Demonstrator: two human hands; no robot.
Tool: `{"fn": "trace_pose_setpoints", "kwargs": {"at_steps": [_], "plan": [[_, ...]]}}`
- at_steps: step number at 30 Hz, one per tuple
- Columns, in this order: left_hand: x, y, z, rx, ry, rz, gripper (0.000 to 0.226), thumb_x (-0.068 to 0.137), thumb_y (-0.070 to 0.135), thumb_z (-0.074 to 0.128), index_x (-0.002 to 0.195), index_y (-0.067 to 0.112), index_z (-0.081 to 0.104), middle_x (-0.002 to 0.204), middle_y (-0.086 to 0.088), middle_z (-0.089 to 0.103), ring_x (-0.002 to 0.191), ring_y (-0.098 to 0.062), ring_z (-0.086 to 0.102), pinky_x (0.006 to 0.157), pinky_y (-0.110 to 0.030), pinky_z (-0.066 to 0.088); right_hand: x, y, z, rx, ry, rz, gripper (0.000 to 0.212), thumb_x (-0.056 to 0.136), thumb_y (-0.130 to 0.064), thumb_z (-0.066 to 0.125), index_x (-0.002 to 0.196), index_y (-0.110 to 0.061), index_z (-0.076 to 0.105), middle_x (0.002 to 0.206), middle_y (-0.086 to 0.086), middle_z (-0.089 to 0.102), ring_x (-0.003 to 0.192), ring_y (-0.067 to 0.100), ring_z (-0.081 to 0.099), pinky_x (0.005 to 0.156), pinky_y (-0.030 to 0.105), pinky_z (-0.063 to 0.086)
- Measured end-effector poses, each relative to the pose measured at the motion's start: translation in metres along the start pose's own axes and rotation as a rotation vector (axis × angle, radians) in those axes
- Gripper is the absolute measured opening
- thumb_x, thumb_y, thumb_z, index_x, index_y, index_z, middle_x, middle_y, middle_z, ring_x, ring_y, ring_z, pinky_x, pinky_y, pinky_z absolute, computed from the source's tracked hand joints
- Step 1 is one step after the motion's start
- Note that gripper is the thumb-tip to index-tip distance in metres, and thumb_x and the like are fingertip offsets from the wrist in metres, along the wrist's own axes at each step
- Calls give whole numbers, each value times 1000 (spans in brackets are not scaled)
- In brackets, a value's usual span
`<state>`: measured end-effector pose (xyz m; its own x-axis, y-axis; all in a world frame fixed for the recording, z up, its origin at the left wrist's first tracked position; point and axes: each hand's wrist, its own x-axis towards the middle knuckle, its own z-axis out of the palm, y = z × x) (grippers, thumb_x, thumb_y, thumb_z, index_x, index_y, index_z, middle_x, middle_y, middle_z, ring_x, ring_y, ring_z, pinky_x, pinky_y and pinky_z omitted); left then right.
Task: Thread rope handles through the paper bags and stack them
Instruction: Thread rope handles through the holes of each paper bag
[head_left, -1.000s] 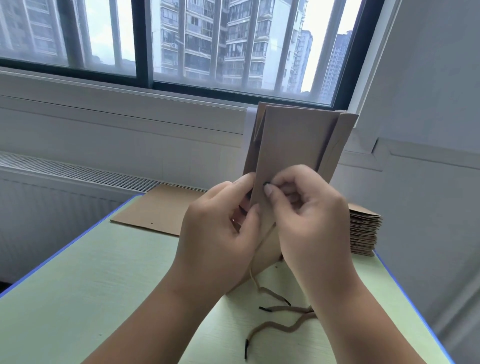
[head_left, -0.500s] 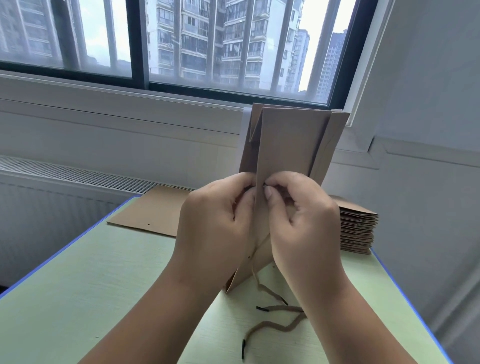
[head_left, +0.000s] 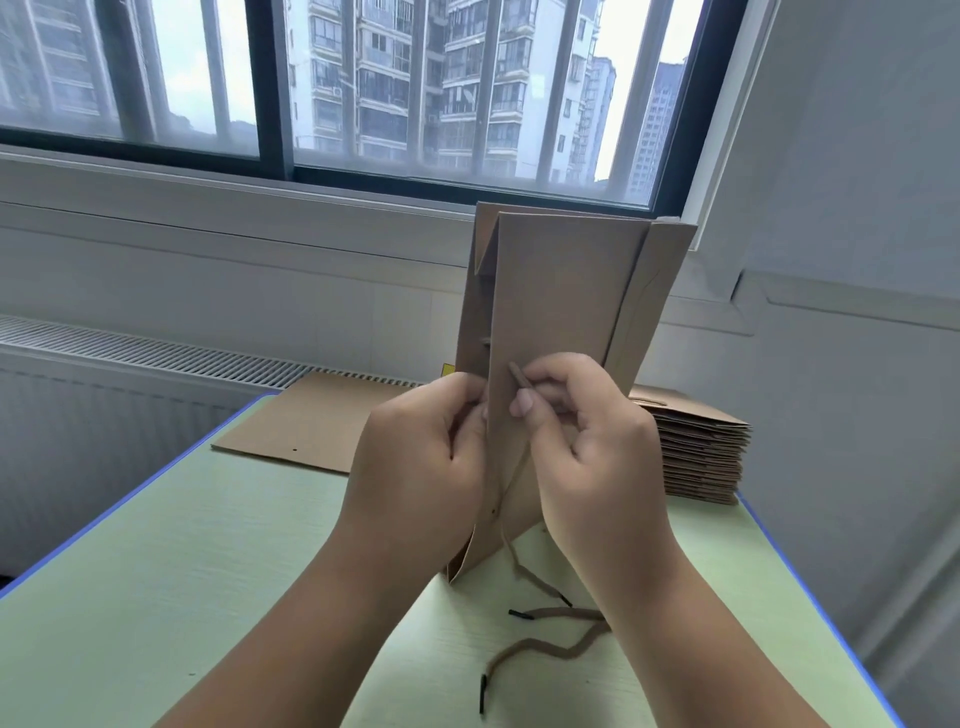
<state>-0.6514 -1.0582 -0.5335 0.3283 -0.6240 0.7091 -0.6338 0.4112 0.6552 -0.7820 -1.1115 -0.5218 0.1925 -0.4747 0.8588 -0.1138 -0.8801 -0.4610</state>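
Bag (head_left: 561, 291) upright, long axis vertical, mouth down.

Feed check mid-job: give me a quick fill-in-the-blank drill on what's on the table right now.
The right hand pinches a ____ end; the left hand grips the bag.
The stack sits at the table's far ____ corner.
The loose ropes have ____ tips.
Missing: rope; right; black.

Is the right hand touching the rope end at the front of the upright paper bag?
Touching. The head view shows the right hand pinching the rope end between thumb and forefinger, close against the paper bag.
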Motion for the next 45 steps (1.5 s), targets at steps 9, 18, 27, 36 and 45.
{"fn": "trace_pose_setpoints", "kwargs": {"at_steps": [9, 18, 27, 36, 45], "plan": [[-7, -10, -2, -14, -35, -22, 21, 98, 17, 63, 89, 29, 77, 73, 6, 69, 69, -19, 65, 60, -44, 53, -7, 22, -8, -68, -245, 85, 14, 95, -24, 60, 85, -16, 66, 65, 3, 64, 61, 27, 62, 57, 44, 48], [-7, -17, -6, 72, -172, -104, 23, 87, 33, 55, 84, 25, 76, 69, 1, 66, 67, -21, 61, 61, -45, 52, -8, 30, -19, -101, -537, 233, 32, 99, -25, 63, 69, -20, 54, 53, -2, 43, 48, 10, 36, 49, 30, 31], [-6, -22, -8, 226, -338, -123, 22, 86, 11, 57, 80, 23, 74, 73, 5, 66, 66, -16, 63, 61, -41, 54, -2, 23, -24, -291, -847, 359, 33, 96, -38, 65, 77, -12, 62, 55, -4, 43, 48, 9, 35, 51, 31, 30], [-8, -21, -9, 64, -325, -157, 22, 82, 26, 55, 81, 29, 77, 72, 11, 72, 65, -15, 65, 61, -40, 54, -5, 22, -16, -425, -1066, 414, 12, 92, -33, 71, 88, -21, 73, 65, -12, 56, 54, -2, 48, 49, 13, 33], [-8, -22, -10, -86, -299, -225, 24, 85, 18, 62, 90, 30, 82, 80, 9, 78, 77, -18, 75, 75, -46, 60, -5, 21, -18, -418, -1106, 387, 7, 87, -22, 70, 85, -25, 64, 66, -24, 56, 60, -9, 50, 53, 11, 37]]}}
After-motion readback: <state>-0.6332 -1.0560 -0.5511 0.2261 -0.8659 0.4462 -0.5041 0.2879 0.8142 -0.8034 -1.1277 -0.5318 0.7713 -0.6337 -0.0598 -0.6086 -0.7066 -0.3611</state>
